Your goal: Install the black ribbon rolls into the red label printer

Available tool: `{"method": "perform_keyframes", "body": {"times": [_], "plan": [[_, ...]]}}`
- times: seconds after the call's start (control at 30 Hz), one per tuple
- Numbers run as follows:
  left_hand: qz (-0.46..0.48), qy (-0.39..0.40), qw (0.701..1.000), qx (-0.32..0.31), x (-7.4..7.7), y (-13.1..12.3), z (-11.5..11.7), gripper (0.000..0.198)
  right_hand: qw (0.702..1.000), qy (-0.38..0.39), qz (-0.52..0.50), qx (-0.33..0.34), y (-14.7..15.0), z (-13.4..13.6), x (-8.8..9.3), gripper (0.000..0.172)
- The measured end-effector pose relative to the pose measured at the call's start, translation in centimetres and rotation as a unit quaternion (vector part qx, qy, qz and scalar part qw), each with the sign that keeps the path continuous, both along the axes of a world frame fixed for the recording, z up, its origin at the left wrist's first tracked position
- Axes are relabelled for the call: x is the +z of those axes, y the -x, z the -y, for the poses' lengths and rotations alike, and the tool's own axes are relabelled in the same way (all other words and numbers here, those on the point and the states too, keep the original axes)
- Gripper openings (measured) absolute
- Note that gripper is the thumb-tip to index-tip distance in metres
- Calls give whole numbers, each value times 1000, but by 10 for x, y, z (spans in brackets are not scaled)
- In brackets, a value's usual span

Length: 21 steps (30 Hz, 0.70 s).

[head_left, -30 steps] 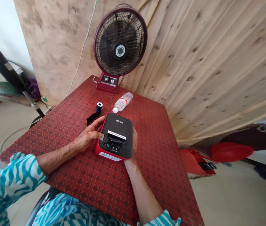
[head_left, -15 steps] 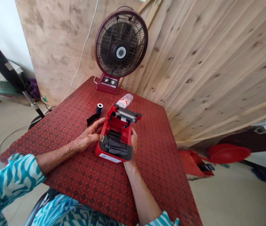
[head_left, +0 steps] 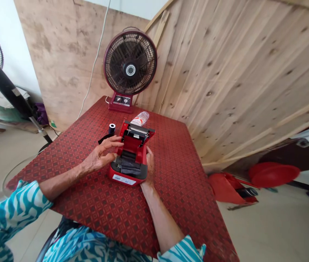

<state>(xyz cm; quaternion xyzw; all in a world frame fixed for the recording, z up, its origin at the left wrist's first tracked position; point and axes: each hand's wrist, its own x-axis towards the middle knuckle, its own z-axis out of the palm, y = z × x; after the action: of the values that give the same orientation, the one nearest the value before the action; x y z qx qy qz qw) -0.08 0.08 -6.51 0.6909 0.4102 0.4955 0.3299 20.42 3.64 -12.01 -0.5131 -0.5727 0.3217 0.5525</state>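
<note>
A red and black label printer (head_left: 131,178) stands on the table with its lid (head_left: 138,131) tilted up. Black ribbon (head_left: 130,167) lies across the front of its inside. My left hand (head_left: 100,155) is at the printer's left side, fingers stretched out and apart, the tips at or very near its left edge. Against the right side rests my right hand (head_left: 149,171), holding the printer there; some of its fingers are hidden behind the body. Just beyond my left hand is a dark ribbon roll (head_left: 112,128) with a white core, a loose black strip (head_left: 104,138) beside it.
A clear plastic bottle (head_left: 140,119) lies behind the printer. A dark red fan (head_left: 130,69) stands at the far end of the patterned table (head_left: 171,203), by a wooden wall (head_left: 225,72). Right of the table are a red basin (head_left: 273,174) and a red bag (head_left: 225,187).
My left hand's fingers have lifted and reached further over the printer's left edge. My right hand stays on its right side. The whole view has shifted slightly.
</note>
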Motion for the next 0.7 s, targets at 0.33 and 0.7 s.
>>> {"method": "perform_keyframes", "body": {"times": [0.33, 0.7], "plan": [[-578, 6, 812, -81, 61, -56, -58, 23, 990, 40, -128, 41, 1, -1, 1, 47], [-530, 34, 838, -123, 54, -48, -66, 26, 989, 41, -133, 52, 0, 0, 7, 51]]}}
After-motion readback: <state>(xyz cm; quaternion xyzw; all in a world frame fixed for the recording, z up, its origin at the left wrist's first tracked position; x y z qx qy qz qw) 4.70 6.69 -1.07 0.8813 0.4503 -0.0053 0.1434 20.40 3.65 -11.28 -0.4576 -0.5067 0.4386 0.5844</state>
